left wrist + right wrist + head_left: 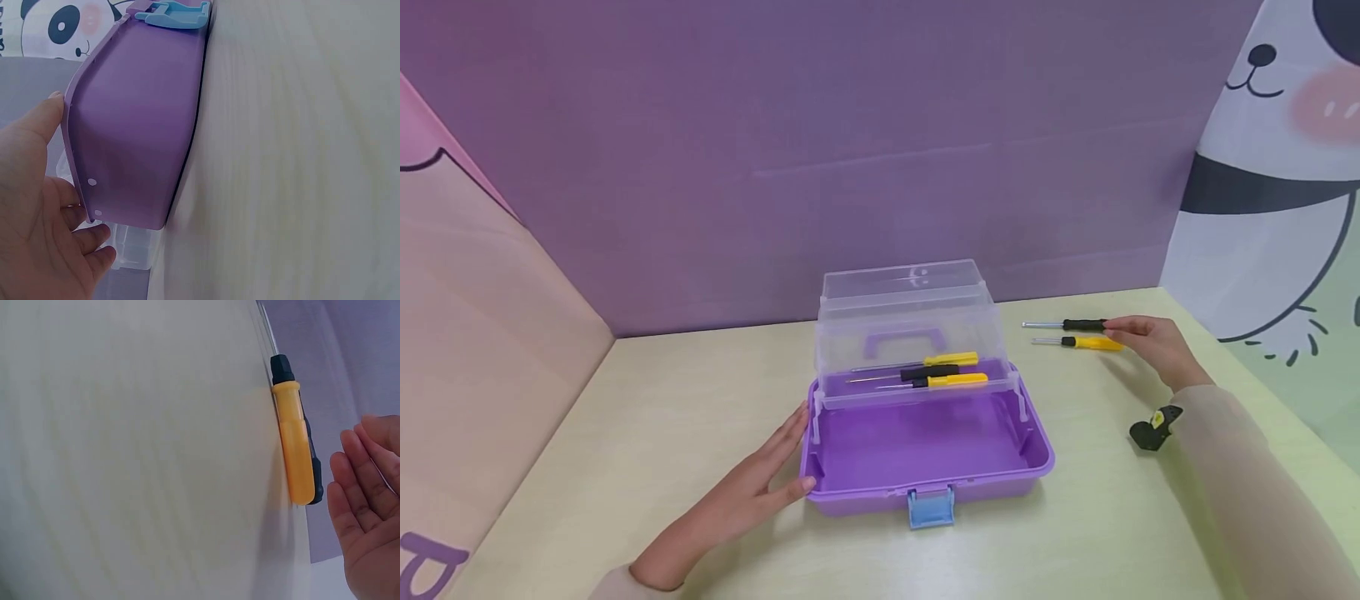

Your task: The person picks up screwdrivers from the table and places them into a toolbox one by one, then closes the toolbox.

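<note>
A purple toolbox [925, 500] with its clear lid [902, 300] raised stands on the table. My left hand [752, 492] rests against its left end, the thumb at the rim and the fingers along the side; in the left wrist view the fingers [94, 240] reach round a corner. Just over the handle ends of two screwdrivers on the table, my right hand [1153, 346] holds nothing. One is a black-handled screwdriver [1084, 325], the other a yellow-handled screwdriver [1097, 342]. The right wrist view shows a gap between the fingers [353, 481] and the yellow handle.
Three more screwdrivers, two yellow-handled and one black-handled [931, 372], lie across the back of the toolbox. A blue latch [931, 508] hangs open at its front. Behind the table stands a purple backdrop [880, 167]; a panda print [1270, 167] is on the right.
</note>
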`<state>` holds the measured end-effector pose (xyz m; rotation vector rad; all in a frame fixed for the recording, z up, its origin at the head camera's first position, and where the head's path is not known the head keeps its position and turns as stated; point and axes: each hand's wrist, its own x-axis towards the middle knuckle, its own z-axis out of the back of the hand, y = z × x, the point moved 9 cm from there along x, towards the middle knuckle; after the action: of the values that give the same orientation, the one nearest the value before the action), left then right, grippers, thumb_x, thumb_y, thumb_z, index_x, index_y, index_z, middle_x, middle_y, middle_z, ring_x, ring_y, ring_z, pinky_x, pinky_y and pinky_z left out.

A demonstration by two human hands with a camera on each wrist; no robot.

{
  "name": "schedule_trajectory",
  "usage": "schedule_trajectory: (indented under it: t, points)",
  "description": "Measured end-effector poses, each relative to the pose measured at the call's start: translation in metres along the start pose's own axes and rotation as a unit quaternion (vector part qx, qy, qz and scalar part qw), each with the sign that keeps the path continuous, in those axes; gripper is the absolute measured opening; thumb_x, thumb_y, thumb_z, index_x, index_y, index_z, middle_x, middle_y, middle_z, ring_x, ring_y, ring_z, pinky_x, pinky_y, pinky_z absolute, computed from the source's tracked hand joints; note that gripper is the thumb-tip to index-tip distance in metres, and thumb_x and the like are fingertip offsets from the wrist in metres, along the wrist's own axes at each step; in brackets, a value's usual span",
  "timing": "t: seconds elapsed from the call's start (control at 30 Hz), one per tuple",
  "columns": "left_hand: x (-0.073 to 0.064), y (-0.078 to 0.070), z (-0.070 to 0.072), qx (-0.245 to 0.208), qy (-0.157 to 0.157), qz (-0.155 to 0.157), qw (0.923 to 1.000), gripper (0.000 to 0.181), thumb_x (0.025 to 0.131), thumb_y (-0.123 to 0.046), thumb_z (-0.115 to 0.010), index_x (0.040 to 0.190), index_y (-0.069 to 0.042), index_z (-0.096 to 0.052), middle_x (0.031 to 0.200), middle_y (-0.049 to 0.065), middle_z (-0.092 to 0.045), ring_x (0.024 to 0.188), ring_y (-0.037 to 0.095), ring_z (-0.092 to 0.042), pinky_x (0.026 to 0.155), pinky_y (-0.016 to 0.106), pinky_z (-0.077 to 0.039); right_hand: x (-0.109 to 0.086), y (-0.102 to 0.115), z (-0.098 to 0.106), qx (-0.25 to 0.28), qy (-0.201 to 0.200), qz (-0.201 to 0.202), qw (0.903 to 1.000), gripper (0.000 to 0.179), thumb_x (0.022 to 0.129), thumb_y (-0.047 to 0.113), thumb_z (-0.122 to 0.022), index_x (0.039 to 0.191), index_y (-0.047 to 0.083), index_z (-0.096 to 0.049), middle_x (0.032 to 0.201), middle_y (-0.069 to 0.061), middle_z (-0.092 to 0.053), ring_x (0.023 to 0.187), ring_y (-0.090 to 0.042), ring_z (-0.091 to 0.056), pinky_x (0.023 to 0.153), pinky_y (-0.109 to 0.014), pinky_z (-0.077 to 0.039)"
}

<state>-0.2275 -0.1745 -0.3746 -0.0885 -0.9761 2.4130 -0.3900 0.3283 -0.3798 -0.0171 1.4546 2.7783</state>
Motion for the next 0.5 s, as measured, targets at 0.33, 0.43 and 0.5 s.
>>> schedule_trajectory:
  t: [0.33, 0.43, 0.5]
  points:
    - [0.0005, 0.0007, 0.0008, 0.003, -0.002, -0.004, 1.0000, 0.076, 0.096, -0.030, -0.055, 0.153, -0.020, -0.006, 0.159, -0.001, -0.002, 0.141, 0.038, -0.014, 0.104, 0.062, -0.026, 0.0011, 0.0007, -0.0011, 0.009, -0.005, 0.015, 0.9998, 0.060, 0.091, 0.041, -0.060, 0.126, -0.007, -0.053, 0.095, 0.033, -0.056, 0.096, 0.003, -0.043, 0.099, -0.045, -0.033]
    - [0.0002, 0.0003, 0.0011, 0.000, -0.002, -0.004, 1.0000, 0.076, 0.096, -0.030, -0.055, 0.153, -0.020, -0.007, 0.159, -0.001, -0.002, 0.141, 0.038, -0.014, 0.104, 0.062, -0.026, 0.0024, 0.0007, -0.0022, 0.010, -0.002, 0.008, 0.9999, 0.059, 0.092, 0.040, -0.058, 0.127, -0.007, -0.052, 0.093, 0.033, -0.053, 0.107, -0.009, -0.045, 0.103, -0.051, -0.031]
    - [0.0001, -0.0002, 0.0012, -0.001, -0.001, -0.005, 1.0000, 0.076, 0.096, -0.030, -0.055, 0.153, -0.020, -0.007, 0.159, -0.001, -0.002, 0.141, 0.037, -0.014, 0.104, 0.062, -0.027, 0.0038, -0.0008, -0.0040, 0.008, 0.006, -0.003, 0.9999, 0.058, 0.093, 0.039, -0.056, 0.128, -0.007, -0.051, 0.100, 0.024, -0.056, 0.115, -0.022, -0.043, 0.105, -0.054, -0.029]
